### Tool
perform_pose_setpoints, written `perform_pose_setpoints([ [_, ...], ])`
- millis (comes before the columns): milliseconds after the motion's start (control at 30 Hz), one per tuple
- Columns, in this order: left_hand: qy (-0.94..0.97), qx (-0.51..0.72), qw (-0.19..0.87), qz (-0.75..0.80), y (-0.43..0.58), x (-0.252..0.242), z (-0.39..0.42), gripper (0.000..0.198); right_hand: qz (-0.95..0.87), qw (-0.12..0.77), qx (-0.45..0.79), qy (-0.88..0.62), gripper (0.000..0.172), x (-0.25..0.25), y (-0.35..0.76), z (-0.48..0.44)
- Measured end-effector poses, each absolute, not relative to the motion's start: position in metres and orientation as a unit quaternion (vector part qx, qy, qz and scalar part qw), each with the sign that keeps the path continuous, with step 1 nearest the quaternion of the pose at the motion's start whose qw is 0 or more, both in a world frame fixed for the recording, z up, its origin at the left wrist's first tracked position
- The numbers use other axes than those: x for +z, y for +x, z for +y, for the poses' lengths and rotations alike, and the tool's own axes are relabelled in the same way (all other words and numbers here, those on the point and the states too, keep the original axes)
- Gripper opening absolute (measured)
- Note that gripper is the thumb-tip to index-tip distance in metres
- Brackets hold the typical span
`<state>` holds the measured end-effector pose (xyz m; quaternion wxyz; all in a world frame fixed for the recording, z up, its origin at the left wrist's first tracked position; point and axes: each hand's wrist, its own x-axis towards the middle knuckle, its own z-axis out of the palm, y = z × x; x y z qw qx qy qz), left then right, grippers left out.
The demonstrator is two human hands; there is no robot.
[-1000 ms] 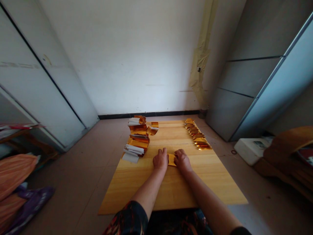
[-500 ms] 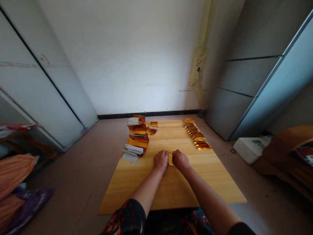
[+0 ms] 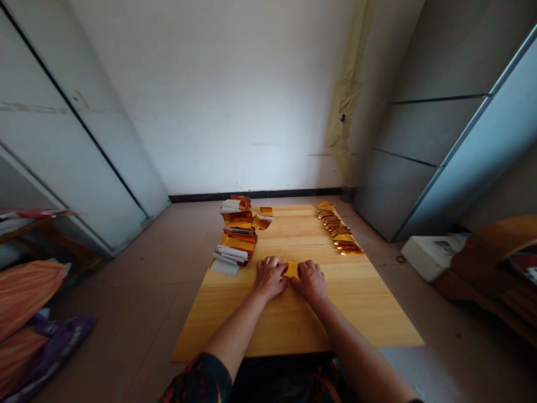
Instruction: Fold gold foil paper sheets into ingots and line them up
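**Item in hand:** one small gold-foil piece (image 3: 292,270), lying flat on the pine table (image 3: 293,330) near its middle, partly covered from both sides.

**Hands:** the left hand (image 3: 271,278) and the right hand (image 3: 309,281) rest palm-down, just beside each other, with the foil between them. Grip state: together on the piece, both hands touching it; whether either is clamped on it cannot be told, as the knuckles hide the fingertips.

**Step, judged:** the pose suggests the piece is being folded or creased against the table. Any next move calls for the hands to come off it, since the crease is hidden under them.

**Nearby on the table:**
- Left of the hands, a loose stack of gold foil (image 3: 240,238) with white paper strips (image 3: 230,254) among it.
- Far right, a tapering row of folded gold-foil pieces (image 3: 338,229), overlapping one another.

**Surroundings:**
- Patterned dark sleeve (image 3: 197,380) on the left arm.
- Orange cloth (image 3: 23,296) and purple bag (image 3: 59,350) at lower left.
- White box (image 3: 428,257) beside a curved wooden chair (image 3: 490,252) at right.
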<state>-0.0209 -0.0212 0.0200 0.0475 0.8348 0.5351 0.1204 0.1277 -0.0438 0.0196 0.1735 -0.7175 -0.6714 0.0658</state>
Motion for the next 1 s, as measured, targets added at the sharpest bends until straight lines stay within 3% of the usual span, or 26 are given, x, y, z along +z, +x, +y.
perform_pose_setpoints([
  [233,0.829,0.117,0.076,0.542,-0.024,0.021,-0.02,0.032,-0.669,0.184,0.079,-0.716,0.017,0.014,0.132,-0.043],
  [433,0.844,0.105,0.071,0.521,-0.032,0.023,-0.017,0.034,-0.691,0.245,0.115,-0.67,0.008,0.001,0.149,-0.037],
  [800,0.867,0.093,0.051,0.487,-0.039,0.02,-0.011,0.036,-0.723,0.282,0.172,-0.607,0.033,-0.004,0.169,-0.034],
  [1000,0.867,0.105,0.048,0.484,-0.038,0.013,-0.009,0.033,-0.697,0.332,0.204,-0.602,0.032,-0.017,0.174,-0.028],
])
